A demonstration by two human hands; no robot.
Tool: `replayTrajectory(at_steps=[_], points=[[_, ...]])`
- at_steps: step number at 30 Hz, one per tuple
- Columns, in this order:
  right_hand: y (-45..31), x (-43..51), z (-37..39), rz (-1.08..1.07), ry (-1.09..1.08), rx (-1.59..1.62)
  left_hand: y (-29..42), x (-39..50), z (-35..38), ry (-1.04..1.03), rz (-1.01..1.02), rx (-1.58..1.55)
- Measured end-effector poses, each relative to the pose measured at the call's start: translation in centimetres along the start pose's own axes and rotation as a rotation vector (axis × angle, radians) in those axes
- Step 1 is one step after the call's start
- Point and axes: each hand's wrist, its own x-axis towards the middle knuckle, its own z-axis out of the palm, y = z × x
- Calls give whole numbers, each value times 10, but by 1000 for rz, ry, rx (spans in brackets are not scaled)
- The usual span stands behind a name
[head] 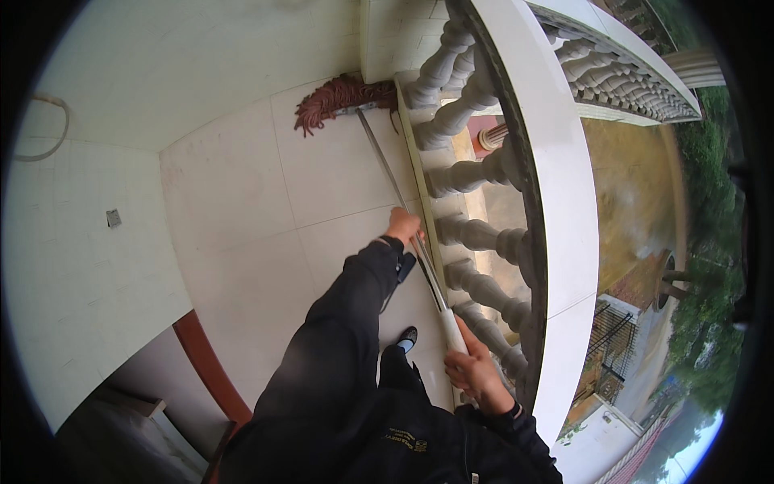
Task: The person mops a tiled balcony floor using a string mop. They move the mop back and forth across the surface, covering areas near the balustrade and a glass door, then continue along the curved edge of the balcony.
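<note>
A string mop with a reddish-brown head lies spread on the pale tiled floor, against the wall corner at the foot of the balustrade. Its metal handle runs back towards me at a slant. My left hand is closed around the metal shaft about midway along. Farther down, my right hand grips the white end sleeve of the handle. Both arms wear black sleeves, and a dark strap with a small device hangs at the left wrist.
Grey balusters under a white handrail line the right side, with a yard far below. Pale tiled walls stand on the left and ahead. A reddish-brown door frame is at lower left. My shoe is on the floor.
</note>
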Motion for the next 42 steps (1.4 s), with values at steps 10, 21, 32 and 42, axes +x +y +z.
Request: replayTrajectory(at_steps=[10, 21, 32, 42], points=[[20, -25, 33, 34, -9, -229, -24, -47, -43, 60, 84, -145], [47, -111, -40, 128, -84, -676, -134, -175, -14, 90, -90, -332], [118, -176, -134, 94, -187, -909, -283, -257, 22, 51, -235, -497], [197, -176, -168, 20, -37, -717, -326, -247, 23, 92, -175, -594]])
